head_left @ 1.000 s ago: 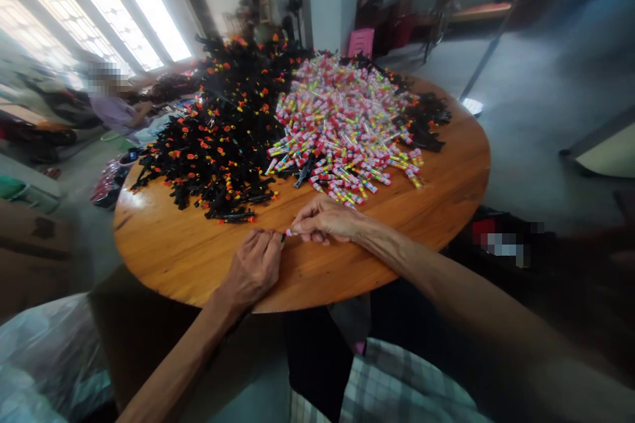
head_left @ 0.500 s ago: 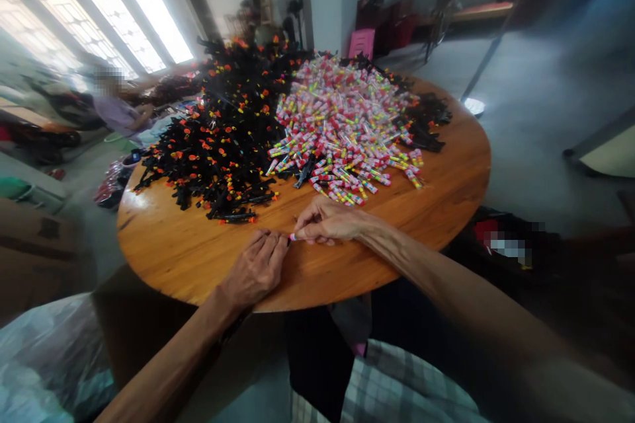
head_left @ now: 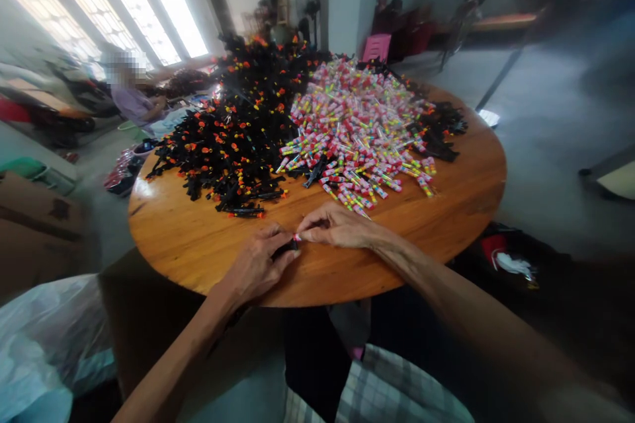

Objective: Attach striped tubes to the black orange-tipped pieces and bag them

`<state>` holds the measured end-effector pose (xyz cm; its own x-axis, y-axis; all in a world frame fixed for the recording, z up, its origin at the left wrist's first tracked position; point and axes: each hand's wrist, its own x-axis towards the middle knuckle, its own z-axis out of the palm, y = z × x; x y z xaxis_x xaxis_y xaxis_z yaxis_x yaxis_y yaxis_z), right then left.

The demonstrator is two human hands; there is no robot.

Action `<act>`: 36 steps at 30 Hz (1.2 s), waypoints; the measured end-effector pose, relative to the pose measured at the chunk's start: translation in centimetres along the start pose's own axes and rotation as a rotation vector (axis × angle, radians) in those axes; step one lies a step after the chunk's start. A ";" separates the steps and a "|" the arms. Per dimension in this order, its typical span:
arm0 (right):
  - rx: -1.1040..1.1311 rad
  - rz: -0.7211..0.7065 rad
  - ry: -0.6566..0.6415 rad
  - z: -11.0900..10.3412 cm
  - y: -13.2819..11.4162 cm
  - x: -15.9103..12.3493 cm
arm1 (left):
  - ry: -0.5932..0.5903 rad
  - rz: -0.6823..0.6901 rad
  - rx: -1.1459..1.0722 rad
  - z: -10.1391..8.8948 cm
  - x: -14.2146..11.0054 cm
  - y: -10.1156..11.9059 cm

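Near the front edge of the round wooden table, my left hand is closed around a black plastic piece, mostly hidden by the fingers. My right hand pinches a small pink-and-white candy tube and holds its end against the black piece. Beyond my hands lies a heap of similar candy tubes with pink, white and yellow parts. To its left is a big pile of black plastic pieces with orange and yellow ends, which look like toy guns.
The wooden table has a rounded edge close to my lap. More black pieces lie at its right side. A person sits at the far left. A pink stool stands behind, and a clear plastic bag is at my lower left.
My left hand has turned and its thumb now shows, with the black piece visible in the grip. My right hand still pinches the tube. The whole view has shifted slightly.
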<state>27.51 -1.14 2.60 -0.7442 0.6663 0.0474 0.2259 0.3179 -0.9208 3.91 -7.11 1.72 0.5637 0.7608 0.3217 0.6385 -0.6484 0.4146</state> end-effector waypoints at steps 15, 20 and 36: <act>-0.206 0.015 0.104 1.8 0.5 -0.5 | 0.109 0.013 0.009 2.3 -0.3 -0.1; -0.289 -0.064 0.074 2.0 1.0 -0.5 | 0.036 0.011 0.035 2.0 -0.2 -0.1; -0.284 -0.078 0.155 3.0 0.7 -1.1 | 0.105 -0.027 0.204 2.1 -0.6 0.2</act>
<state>26.60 -3.64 0.77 -0.6664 0.7204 0.1923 0.3547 0.5331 -0.7681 4.79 -7.70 -0.15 0.4938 0.7700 0.4041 0.7514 -0.6117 0.2473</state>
